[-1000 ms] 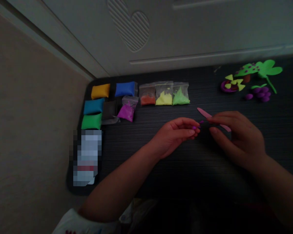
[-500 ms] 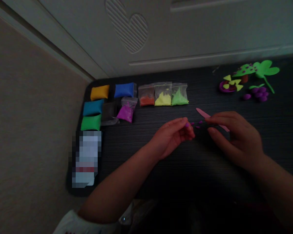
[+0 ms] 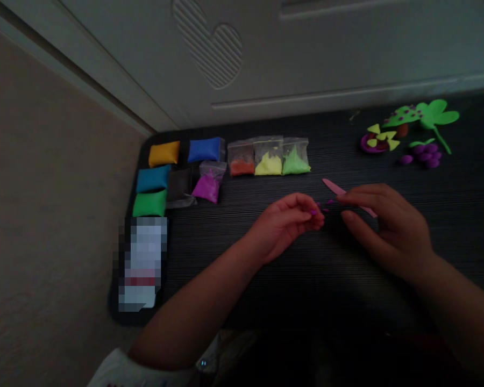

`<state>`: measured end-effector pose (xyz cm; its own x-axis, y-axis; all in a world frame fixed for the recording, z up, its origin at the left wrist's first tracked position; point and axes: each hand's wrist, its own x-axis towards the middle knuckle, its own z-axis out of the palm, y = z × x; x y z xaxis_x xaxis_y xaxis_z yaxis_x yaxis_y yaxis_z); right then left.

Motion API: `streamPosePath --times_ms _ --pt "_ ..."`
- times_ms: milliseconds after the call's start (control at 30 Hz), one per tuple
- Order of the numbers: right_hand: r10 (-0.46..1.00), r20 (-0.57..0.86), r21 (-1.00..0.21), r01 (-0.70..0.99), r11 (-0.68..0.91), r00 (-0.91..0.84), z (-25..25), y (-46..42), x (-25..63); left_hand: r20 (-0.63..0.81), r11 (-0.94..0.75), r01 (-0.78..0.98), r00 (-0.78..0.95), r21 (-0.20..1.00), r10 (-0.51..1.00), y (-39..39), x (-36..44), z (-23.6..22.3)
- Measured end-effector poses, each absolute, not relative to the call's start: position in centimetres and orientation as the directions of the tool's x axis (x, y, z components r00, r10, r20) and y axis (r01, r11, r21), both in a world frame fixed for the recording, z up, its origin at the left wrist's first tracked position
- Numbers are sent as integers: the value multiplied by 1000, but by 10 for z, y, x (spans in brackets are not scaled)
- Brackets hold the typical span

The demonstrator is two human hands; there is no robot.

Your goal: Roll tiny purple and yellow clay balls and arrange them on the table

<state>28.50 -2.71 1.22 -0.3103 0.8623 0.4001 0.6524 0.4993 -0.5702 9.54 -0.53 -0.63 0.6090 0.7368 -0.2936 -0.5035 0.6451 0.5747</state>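
Between the thumb and curled fingers of my left hand [image 3: 282, 226] is a small purple piece of clay [image 3: 313, 212]. A few tiny purple clay bits [image 3: 329, 202] lie on the dark table just past those fingertips. My right hand [image 3: 401, 234] is beside them with thumb and fingers apart, and I see nothing held in it. A pink clay knife [image 3: 332, 186] lies slantwise on the table, partly hidden behind the right hand's fingers; whether they touch it I cannot tell.
Bags of yellow clay [image 3: 269, 163], light green clay [image 3: 296, 161], purple clay [image 3: 207, 185] and several other colours stand at the back left. Clay grapes [image 3: 427, 154], a small purple dish [image 3: 365, 146] and a green clay flower [image 3: 438, 113] are at the back right. A pixelated phone-like object [image 3: 147, 258] lies left.
My left thumb has shifted down and toward me along the fingers, and the purple piece has moved with it. My right hand stays in nearly the same place.
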Motion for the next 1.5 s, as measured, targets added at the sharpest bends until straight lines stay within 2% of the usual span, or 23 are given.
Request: streamPosePath --times_ms 467,733,1300,1500 --pt "855 399 -565 646 513 -331 13 -26 285 -271 608 -474 601 636 752 -7 96 -5" --pt "861 389 -571 649 504 -327 12 -26 285 -317 647 -440 614 622 723 -6 96 -3" --pt "861 393 -570 650 503 -322 13 -27 284 -289 616 -473 593 630 751 -7 96 -4" --pt "860 392 -567 650 506 -328 13 -27 285 -329 662 -475 607 579 723 -6 96 -4"
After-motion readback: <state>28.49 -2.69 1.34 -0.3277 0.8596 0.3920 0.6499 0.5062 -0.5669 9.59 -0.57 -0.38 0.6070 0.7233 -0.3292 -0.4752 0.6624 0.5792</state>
